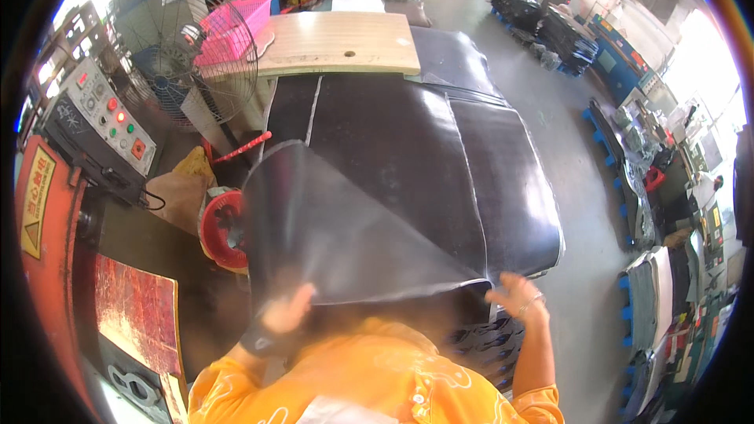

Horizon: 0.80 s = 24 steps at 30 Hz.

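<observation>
A thin black rubber sheet (345,228) is folded back toward me over a wide stack of similar dark sheets (385,133). Its raised part bulges up at the left, and its near edge runs across to the right. My left hand (288,308), smeared by motion, is closed on the sheet's near left edge; the thumb shows and the other fingers are mostly hidden. At the sheet's near right corner, my right hand (517,296) has its thumb and fingers closing around the edge. A bracelet circles that wrist.
A wooden board (338,43) lies beyond the stack, with a pink basket (236,23) at its left. A standing fan (184,55), a red bucket (224,229) and a control box (102,122) stand left. Loaded pallets (620,165) line the right side past a grey floor aisle (577,188).
</observation>
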{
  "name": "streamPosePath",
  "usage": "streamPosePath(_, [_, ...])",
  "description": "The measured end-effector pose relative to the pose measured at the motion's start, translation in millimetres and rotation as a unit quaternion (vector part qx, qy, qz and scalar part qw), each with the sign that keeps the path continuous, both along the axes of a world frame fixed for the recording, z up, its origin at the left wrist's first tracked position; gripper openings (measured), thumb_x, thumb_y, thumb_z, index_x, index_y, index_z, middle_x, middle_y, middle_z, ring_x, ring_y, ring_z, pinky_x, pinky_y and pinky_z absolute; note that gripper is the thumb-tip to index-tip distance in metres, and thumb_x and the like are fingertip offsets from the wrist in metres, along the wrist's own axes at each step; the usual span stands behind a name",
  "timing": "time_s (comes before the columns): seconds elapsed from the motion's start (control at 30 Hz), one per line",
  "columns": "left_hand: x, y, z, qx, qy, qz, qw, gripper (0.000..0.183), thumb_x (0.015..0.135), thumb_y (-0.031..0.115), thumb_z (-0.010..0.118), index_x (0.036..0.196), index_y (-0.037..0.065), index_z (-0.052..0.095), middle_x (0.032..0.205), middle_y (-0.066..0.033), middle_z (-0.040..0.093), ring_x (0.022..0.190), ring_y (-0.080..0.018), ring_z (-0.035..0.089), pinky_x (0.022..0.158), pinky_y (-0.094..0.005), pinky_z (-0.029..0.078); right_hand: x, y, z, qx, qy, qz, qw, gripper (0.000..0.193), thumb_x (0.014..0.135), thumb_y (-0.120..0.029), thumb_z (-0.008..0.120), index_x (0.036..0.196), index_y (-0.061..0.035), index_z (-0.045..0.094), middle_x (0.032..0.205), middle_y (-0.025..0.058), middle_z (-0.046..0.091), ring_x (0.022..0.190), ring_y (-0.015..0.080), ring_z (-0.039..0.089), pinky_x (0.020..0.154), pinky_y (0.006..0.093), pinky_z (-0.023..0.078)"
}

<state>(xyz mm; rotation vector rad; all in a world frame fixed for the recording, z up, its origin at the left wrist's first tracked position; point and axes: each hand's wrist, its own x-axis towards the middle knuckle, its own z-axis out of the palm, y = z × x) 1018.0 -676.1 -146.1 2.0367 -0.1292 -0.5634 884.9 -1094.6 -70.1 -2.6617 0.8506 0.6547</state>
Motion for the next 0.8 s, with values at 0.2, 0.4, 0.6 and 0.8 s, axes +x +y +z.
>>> streamPosePath(0.2, [-84,18,80,-0.093,-0.173,-0.046,0.979,0.024,0.095,0.026,0.052,0.088,0.005,0.059,0.067,0.0007,0.054,0.055,-0.0101,0.049,0.051,-0.026,0.041,5,57,95,0.147,-0.483,0.22,0.835,0.03,0.083,-0.016,0.065,0.111,-0.0086,0.063,0.106,0.0104,0.064,0.103,0.0274,0.061,0.091,0.0371,0.048])
streamPosePath(0.4, [-179,10,102,-0.102,-0.2,-0.136,0.965,0.023,0.094,0.027,0.053,0.094,0.004,0.058,0.078,-0.0025,0.054,0.066,-0.0135,0.05,0.06,-0.0278,0.041,30,231,176,0.368,-0.64,0.532,0.414,0.045,0.08,-0.032,0.066,0.114,-0.0032,0.06,0.111,0.0195,0.06,0.111,0.0342,0.054,0.096,0.0413,0.043])
streamPosePath(0.6, [-290,-3,112,-0.096,-0.272,-0.262,0.921,0.025,0.093,0.027,0.054,0.1,0.003,0.058,0.088,-0.0058,0.054,0.076,-0.0169,0.05,0.069,-0.0296,0.041,-144,440,206,0.247,-0.272,0.847,0.383,0.053,0.087,-0.039,0.045,0.126,-0.0045,0.056,0.125,0.0171,0.057,0.121,0.0321,0.049,0.101,0.0459,0.038])
streamPosePath(0.8, [-365,-1,125,-0.097,-0.312,-0.378,0.866,0.028,0.093,0.027,0.056,0.106,0.003,0.057,0.098,-0.009,0.054,0.087,-0.0202,0.051,0.078,-0.0314,0.04,-205,460,183,0.334,-0.084,0.799,0.492,0.065,0.086,-0.051,0.051,0.13,-0.0036,0.051,0.132,0.0203,0.051,0.125,0.0334,0.046,0.103,0.0438,0.036])
